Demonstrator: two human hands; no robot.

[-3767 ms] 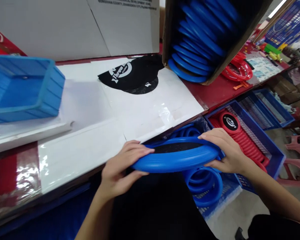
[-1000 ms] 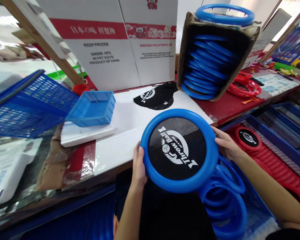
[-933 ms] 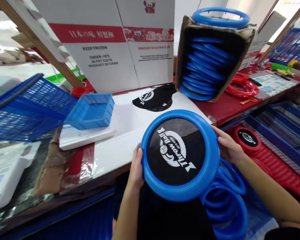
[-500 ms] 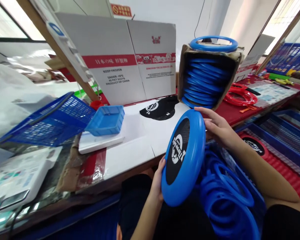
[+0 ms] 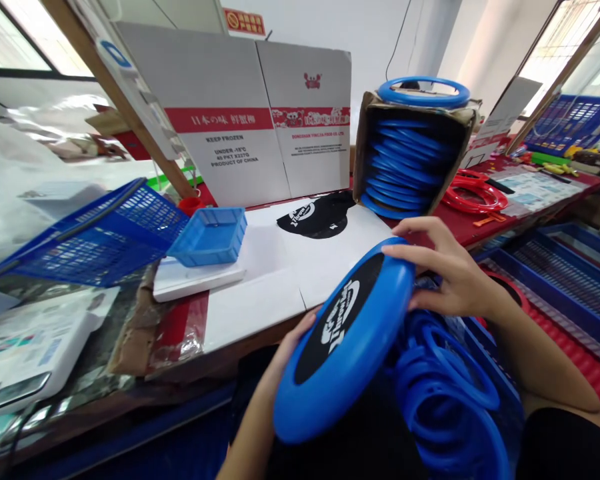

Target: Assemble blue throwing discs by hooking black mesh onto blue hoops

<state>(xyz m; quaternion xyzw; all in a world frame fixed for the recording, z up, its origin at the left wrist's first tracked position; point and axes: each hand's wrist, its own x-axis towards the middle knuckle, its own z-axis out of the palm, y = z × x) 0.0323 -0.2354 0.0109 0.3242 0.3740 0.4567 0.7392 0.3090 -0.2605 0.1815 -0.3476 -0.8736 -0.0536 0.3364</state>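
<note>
A blue flying disc [image 5: 347,357] with a black printed centre is held tilted in front of my body. My left hand [image 5: 285,353] grips its left edge, the fingers partly hidden behind the rim. At the upper right edge my right hand [image 5: 445,270] holds the rim, with fingers over the top and the thumb side below. Black printed fabric pieces [image 5: 320,217] lie on the white board [image 5: 265,287] beyond the disc. Several blue rings [image 5: 450,400] are heaped below my right forearm.
A carton [image 5: 363,143] on its side holds stacked blue rings, with another ring [image 5: 423,100] on top. A white cardboard panel [image 5: 240,160] stands behind the table. To the left are a small blue tray [image 5: 210,237] and a tilted blue basket [image 5: 100,240]. Red rings [image 5: 475,193] lie at right.
The disc has moved down and left and tilted further over. My right hand has shifted its fingers onto the top of the rim. My left hand has moved left with the disc.
</note>
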